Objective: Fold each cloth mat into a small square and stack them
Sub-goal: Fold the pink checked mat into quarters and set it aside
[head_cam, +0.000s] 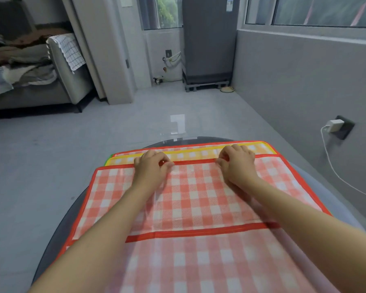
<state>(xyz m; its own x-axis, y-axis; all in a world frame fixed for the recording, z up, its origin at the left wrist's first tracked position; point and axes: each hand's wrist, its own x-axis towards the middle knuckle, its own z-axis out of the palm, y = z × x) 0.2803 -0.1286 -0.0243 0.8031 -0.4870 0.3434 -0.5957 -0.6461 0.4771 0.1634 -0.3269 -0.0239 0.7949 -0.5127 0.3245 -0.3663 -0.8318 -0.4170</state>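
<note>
A red-and-white checked cloth mat with a red border lies spread on top of a pile on a round dark table. Its far edge runs under both hands. My left hand and my right hand pinch that far red edge, fingers curled, about a hand's width apart from each other. Beneath it a yellow checked mat sticks out at the far side, and another red-edged mat shows beyond that. A second red-checked layer covers the near part, its red border crossing between my forearms.
The table's glass edge curves just past the mats. Grey tiled floor lies beyond, with a sofa at the far left, a grey fridge at the back, and a wall charger with a white cable on the right.
</note>
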